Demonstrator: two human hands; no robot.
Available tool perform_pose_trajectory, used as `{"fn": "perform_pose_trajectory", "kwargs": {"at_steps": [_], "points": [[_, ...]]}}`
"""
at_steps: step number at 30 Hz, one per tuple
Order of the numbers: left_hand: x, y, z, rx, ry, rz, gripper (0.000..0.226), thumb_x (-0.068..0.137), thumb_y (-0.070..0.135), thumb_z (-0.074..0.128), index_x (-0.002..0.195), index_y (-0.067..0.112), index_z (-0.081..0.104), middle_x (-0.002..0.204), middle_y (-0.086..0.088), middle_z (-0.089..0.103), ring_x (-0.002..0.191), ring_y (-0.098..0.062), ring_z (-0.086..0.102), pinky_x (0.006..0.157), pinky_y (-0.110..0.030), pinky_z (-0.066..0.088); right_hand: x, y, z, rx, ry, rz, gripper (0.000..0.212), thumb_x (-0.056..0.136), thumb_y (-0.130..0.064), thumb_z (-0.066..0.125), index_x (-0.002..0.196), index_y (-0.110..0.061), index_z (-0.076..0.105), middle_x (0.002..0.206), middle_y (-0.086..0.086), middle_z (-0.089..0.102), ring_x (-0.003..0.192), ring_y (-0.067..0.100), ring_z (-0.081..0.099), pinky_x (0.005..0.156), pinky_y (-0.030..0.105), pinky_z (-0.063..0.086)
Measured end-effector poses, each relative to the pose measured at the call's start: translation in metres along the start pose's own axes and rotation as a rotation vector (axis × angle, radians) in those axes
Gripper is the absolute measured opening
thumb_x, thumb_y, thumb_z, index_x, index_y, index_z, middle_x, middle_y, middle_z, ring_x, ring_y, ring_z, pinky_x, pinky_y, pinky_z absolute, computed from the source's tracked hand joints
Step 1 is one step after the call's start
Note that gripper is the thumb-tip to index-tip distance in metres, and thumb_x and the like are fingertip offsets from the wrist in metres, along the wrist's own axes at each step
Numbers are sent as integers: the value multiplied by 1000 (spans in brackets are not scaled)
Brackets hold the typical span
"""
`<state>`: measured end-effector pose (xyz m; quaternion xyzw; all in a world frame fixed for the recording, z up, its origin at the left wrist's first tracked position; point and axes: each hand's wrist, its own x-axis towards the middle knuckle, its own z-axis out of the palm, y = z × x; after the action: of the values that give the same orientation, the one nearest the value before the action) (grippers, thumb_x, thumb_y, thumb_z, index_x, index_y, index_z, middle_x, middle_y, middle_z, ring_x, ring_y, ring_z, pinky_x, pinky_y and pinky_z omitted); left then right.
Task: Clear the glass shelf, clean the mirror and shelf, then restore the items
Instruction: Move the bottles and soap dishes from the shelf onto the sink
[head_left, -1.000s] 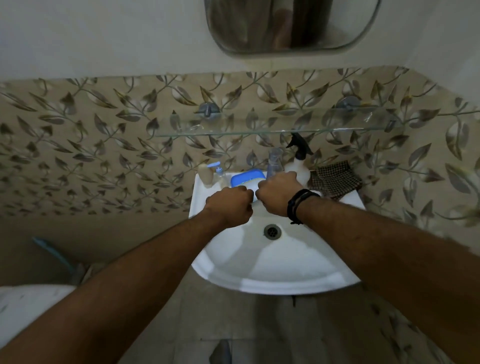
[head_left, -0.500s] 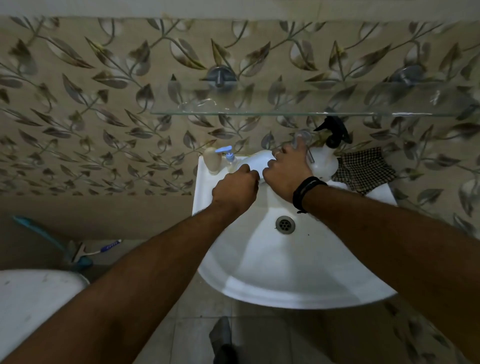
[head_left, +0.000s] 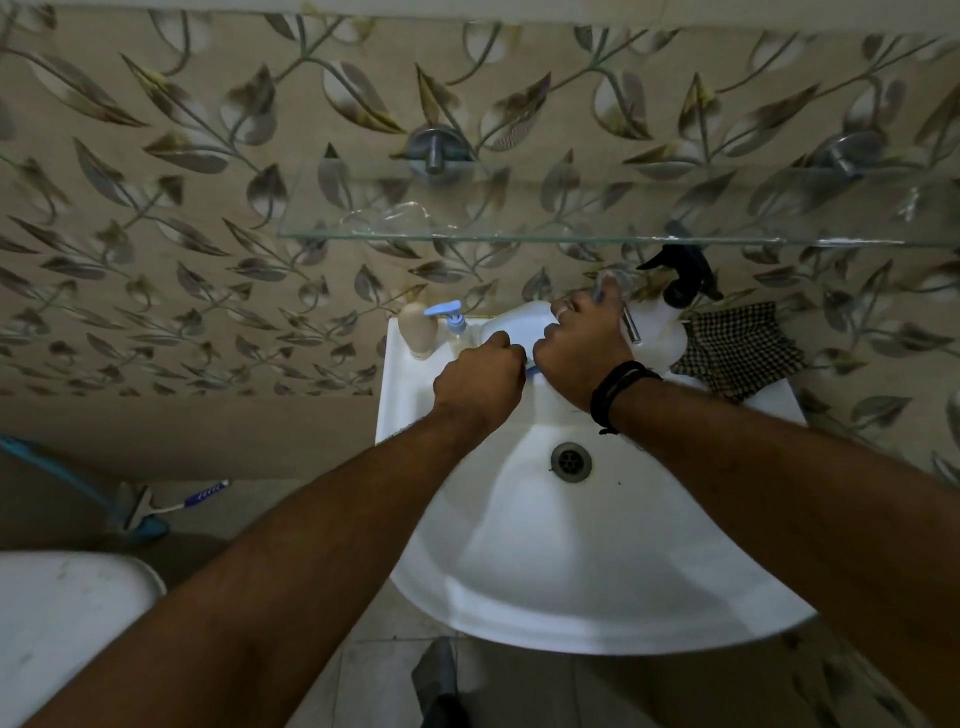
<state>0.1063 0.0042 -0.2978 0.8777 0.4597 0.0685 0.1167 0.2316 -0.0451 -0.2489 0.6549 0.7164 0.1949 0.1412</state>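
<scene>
The glass shelf (head_left: 571, 240) runs across the leaf-patterned wall and is bare, with water streaks on it. Below it, at the back of the white sink (head_left: 571, 561), both hands grip a white soap case (head_left: 514, 325) with a blue edge, tipped up on its side. My left hand (head_left: 480, 382) closes on its near left corner. My right hand (head_left: 582, 353) holds its right end, a black band on the wrist. A blue-topped pump bottle (head_left: 451, 319) and a beige container (head_left: 418, 330) stand at the sink's back left. The mirror is out of view.
A spray bottle (head_left: 680, 280) with a black trigger head stands behind my right hand, beside the tap (head_left: 618, 296). A checkered cloth (head_left: 737, 353) lies on the sink's right rim. A white toilet (head_left: 62, 613) sits lower left, with a blue-handled brush (head_left: 171, 506) on the floor.
The view has dropped and moved closer, so the mirror has left the frame. The soap case has tipped from blue lid up to its white side showing, still held by both hands.
</scene>
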Motion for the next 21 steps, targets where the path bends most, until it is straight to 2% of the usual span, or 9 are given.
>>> {"fn": "perform_pose_trajectory", "kwargs": {"at_steps": [4,7,9,13,17,20,21], "points": [[4,0,3,0,-9,-19,23,99,22,44,109,18,65,108,-4,55,88,-30,60,67,-39,50,1,2,3,-11,-35,14,19,76,-11,59,67,-13,76,83,20,70,86,37,64,96,74,33],[7,0,6,5,-7,-21,23,99,22,46,110,18,66,108,-4,56,88,-29,61,67,-39,50,3,2,6,-12,-8,12,34,79,-11,43,69,-11,75,80,18,69,86,36,63,98,75,31],[8,0,7,5,-5,-22,23,99,22,46,111,18,66,108,-5,57,88,-29,61,67,-38,50,5,3,8,-3,-37,16,39,82,-12,37,75,-10,76,86,19,69,92,37,62,101,75,26],[9,-1,9,-8,-15,-26,24,99,21,46,111,19,67,110,-4,57,91,-29,61,69,-39,51,7,3,11,-4,-74,9,32,89,-15,45,88,-10,76,101,21,67,104,38,57,106,74,16],[9,-2,12,-26,-14,-23,24,99,25,47,110,20,68,109,-4,58,92,-29,61,70,-40,53,4,5,12,10,-53,31,22,80,-12,57,72,-11,77,89,22,70,89,38,63,99,75,29],[10,-4,15,-30,3,-19,25,99,29,48,111,21,67,109,-3,59,90,-28,62,66,-37,49,5,6,12,47,-37,-3,5,67,-16,79,66,-12,76,81,19,72,90,39,65,96,72,34],[10,-5,16,-36,9,-16,25,99,31,47,112,21,67,109,-3,58,90,-29,62,64,-36,46,6,6,12,42,-44,-9,3,69,-16,77,69,-13,77,83,17,72,93,39,64,98,72,32]]}}
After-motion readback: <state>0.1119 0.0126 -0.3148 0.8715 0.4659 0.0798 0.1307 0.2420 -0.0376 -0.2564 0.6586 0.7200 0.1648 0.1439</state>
